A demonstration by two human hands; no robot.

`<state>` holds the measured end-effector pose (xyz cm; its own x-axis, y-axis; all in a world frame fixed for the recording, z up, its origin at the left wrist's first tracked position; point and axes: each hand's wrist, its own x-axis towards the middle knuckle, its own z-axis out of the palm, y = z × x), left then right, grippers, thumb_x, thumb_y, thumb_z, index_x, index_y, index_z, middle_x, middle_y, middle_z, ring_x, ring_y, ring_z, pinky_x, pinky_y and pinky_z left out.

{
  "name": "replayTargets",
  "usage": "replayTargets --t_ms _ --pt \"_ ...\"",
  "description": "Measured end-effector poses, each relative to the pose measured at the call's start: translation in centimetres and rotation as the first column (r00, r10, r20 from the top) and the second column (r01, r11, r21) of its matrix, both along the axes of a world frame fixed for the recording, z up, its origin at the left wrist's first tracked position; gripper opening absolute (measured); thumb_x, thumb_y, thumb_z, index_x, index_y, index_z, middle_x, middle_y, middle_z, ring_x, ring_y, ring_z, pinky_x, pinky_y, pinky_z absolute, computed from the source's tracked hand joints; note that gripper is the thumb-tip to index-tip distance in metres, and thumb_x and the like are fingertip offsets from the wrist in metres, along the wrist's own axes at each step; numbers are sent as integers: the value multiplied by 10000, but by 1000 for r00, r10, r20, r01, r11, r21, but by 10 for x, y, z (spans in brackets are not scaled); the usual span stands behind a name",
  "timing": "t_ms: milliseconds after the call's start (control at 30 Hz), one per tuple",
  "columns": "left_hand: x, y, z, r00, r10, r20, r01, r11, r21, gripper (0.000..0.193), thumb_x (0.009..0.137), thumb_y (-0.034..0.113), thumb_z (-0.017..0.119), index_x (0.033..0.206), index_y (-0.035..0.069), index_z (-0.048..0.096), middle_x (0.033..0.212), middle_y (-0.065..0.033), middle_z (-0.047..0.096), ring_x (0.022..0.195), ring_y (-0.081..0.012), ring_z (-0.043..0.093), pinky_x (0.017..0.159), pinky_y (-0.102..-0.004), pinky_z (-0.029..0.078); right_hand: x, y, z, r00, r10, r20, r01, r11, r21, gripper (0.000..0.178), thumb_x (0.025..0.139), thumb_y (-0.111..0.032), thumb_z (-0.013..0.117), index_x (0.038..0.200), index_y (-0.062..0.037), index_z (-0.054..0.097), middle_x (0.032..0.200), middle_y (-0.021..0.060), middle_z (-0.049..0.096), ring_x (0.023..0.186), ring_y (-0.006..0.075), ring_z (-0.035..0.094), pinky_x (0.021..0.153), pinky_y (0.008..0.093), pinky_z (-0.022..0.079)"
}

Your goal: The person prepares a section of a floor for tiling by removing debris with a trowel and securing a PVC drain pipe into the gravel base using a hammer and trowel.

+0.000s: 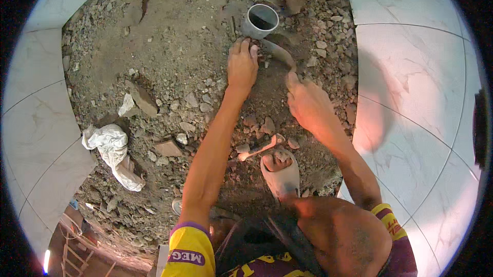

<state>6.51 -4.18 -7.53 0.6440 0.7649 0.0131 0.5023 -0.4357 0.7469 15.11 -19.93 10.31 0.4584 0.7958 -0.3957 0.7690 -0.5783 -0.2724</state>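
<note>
The grey pipe [261, 20] stands upright in the rubble at the far middle. I keep my left hand [242, 64] spread flat against the dirt at its base, while my right hand [307, 103] grips the trowel [280, 52]; I'd scrape gently, keeping clear of the pipe wall.

Two hands are showing: the left hand [242, 66] and the right hand [308, 103]. One pipe [260, 21] is standing in the rubble [169, 51], one trowel [280, 52] is working beside it, one rag [113, 151] is lying left, and seemingly one sandal [281, 172] is showing.
</note>
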Motion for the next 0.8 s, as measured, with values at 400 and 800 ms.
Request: replayTargets --t_ms 400,800 --pt "-150 8 178 782 585 216 -605 795 39 334 1099 133 560 1387 -2 663 1387 -184 698 1336 -280 632 1149 -413 466 -94 26 67 848 232 -476 -77 943 323 410 964 -164 684 1331 -19 571 922 226 693 847 427 717 728 558 590" --pt "-226 5 162 758 609 236 -600 792 -116 340 1075 76 591 1387 -47 648 1373 -166 698 1279 -243 648 1108 -372 487 -106 33 -27 998 11 -57 -11 1000 2 600 983 -30 534 1515 165 339 1104 388 675 963 519 737 797 586 616"
